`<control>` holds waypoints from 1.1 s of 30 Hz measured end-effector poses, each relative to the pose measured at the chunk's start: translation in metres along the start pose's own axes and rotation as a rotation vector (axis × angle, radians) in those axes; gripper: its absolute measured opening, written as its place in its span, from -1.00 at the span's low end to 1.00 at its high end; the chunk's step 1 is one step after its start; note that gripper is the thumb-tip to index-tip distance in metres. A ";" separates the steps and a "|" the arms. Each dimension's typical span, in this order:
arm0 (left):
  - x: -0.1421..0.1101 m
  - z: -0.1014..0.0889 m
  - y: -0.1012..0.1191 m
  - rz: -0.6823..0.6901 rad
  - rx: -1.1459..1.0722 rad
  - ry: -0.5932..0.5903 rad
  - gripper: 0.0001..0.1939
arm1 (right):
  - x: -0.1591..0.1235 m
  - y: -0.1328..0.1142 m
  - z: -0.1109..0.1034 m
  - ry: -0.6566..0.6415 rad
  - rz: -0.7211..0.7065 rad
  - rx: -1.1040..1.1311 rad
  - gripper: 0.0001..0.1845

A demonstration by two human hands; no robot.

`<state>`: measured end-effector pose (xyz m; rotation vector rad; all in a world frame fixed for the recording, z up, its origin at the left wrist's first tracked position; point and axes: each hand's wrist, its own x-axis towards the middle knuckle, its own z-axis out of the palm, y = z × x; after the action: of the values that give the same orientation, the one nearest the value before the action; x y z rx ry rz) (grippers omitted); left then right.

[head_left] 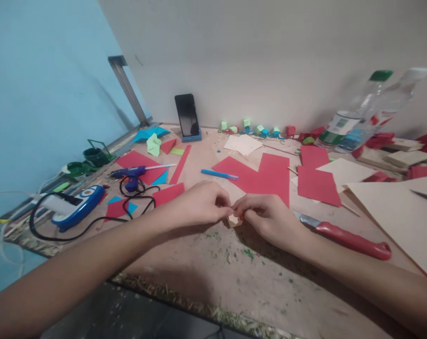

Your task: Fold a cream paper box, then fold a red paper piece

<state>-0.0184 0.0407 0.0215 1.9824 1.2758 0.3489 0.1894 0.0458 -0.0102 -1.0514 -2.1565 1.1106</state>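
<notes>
Your left hand (208, 202) and right hand (266, 216) narrowly pinch a small pale piece (233, 221), at the near side of the red sheet (271, 176); you seem to be shaping it, and the next move calls for a light, even grip. Both hands hide much of it, so its form is unclear; farther back, the phone (187, 115) looks dark.

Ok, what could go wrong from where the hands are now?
1. The red-handled knife lies beside the right forearm, blade end toward the right hand; shifting that arm might bring it against the edge.
2. The small paper piece is pinched between the fingertips of the left hand and right hand; pressing hard could crease it.
3. A sweep leftward might snag the glue gun's looped cord.
</notes>
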 end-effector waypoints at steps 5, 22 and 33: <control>0.010 -0.003 -0.002 0.035 0.142 -0.067 -0.73 | 0.000 -0.001 0.001 0.012 0.061 -0.007 -0.75; 0.010 -0.003 0.025 0.045 0.700 0.033 -0.76 | 0.026 -0.026 -0.010 -0.156 0.153 -0.280 -0.78; 0.013 -0.009 0.006 0.127 0.518 0.082 -0.84 | 0.013 -0.024 -0.008 0.090 0.143 0.072 -0.88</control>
<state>-0.0135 0.0540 0.0300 2.5132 1.3958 0.1693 0.1781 0.0511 0.0153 -1.2146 -1.9818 1.1727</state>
